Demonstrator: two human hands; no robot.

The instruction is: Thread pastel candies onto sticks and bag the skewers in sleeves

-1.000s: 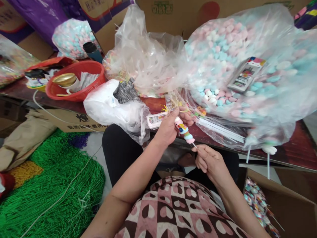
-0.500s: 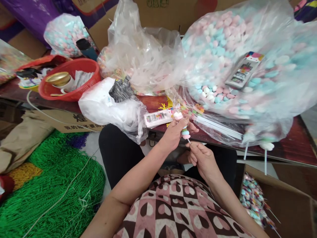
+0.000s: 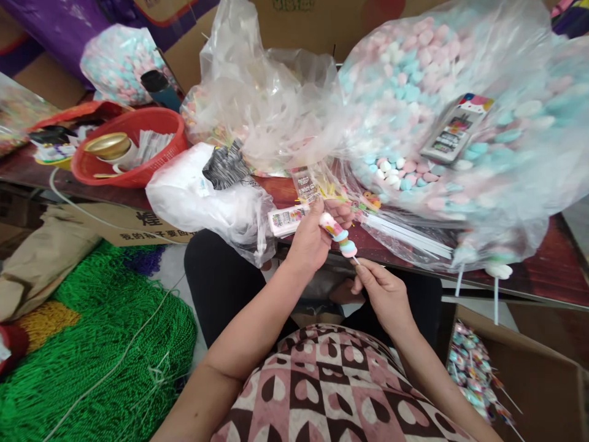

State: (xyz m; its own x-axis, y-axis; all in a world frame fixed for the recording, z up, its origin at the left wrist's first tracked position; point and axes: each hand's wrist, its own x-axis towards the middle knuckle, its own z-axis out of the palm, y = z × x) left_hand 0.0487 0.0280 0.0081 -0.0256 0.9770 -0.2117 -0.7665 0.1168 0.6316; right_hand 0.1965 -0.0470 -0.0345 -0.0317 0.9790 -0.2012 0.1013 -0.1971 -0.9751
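Note:
My right hand pinches the thin white stick of a marshmallow skewer, whose pink, blue and other coloured pieces point up and left. The skewer's top lies against my left hand, in front of its curled fingers. A small clear printed bag sticks up beyond my left thumb, seemingly pinched there; its lower end is hidden. Beside that hand a stack of printed bags lies on the table edge, with yellow twist ties just behind.
A big clear bag of marshmallows carries a pack of printed bags. White sticks lie in plastic. Two skewers overhang the edge. Finished pops fill a carton. A red basket stands left; green cords cover the floor.
My left hand has shifted slightly left and opened up the view of the skewer. The printed bag now stands above its thumb. My right hand, still on the stick, has moved slightly right.

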